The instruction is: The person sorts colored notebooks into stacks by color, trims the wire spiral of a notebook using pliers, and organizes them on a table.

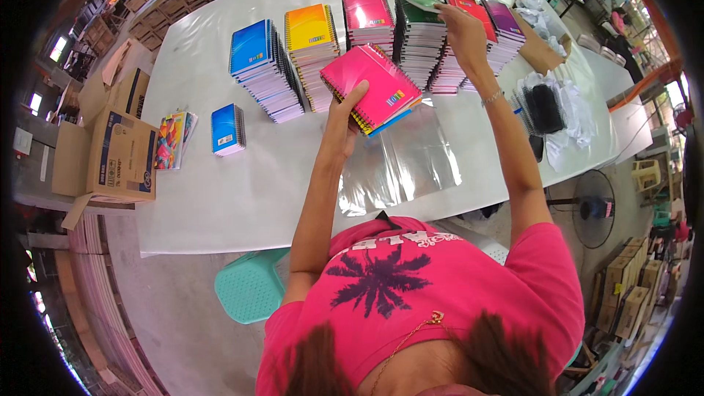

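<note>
My left hand (pixel 350 106) is closed round a small batch of spiral notebooks, a pink notebook (pixel 374 81) on top with blue and yellow ones showing beneath. My right hand (pixel 463 27) reaches to the stack of green notebooks (pixel 422 26), its fingers pinching the top green one, whose cover looks tilted up. Tall stacks stand in a row: blue notebooks (pixel 257 55), yellow notebooks (pixel 312 33), pink notebooks (pixel 367 15), then red notebooks (pixel 473 11) and purple notebooks (pixel 504 20) partly behind my right arm. Clear plastic sheets (pixel 400 169) lie under my left hand's batch.
At the left are a short blue notebook pile (pixel 228 130), colourful booklets (pixel 173 141) and an open cardboard box (pixel 121 150). Crumpled white wrapping (pixel 576 121) and a black object (pixel 546 108) lie at the right. A fan (pixel 592 209) and a teal stool (pixel 249 290) stand beside the table.
</note>
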The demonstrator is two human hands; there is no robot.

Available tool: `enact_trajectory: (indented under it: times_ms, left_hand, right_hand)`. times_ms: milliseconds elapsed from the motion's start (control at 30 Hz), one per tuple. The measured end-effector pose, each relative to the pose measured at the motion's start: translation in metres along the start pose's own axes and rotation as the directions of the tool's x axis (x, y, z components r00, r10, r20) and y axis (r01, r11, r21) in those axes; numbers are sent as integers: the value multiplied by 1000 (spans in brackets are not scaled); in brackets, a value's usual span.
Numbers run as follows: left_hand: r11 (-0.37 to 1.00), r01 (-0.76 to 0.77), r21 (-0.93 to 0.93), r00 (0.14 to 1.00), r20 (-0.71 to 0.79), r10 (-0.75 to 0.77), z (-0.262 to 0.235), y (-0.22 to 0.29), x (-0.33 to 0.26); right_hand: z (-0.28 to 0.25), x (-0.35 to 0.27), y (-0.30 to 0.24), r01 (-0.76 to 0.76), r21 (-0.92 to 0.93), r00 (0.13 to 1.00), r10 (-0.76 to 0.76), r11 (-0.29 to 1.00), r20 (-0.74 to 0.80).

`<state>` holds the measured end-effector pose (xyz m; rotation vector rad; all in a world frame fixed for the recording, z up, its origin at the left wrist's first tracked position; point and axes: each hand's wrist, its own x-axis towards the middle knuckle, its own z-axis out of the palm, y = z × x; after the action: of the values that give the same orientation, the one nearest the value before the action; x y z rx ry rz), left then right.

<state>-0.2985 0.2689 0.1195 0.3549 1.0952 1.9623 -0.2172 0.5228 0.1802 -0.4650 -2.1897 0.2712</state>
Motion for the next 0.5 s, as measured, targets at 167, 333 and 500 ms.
enact_trajectory:
  times_ms: [167,333,500]
  left_hand:
    - [987,-18,-158,999,43,25,13,-6,2]
    - [999,-9,-50,996,89,14,21,-16,13]
    - [992,110,-64,992,72,-105,32,-28,14]
  right_hand:
    - [-36,-30,-54,111,454,991,-62,884,-121]
    - [-54,-75,-67,390,328,768,-500,861,400]
    - [-39,-20,22,236,96,967,-244,967,79]
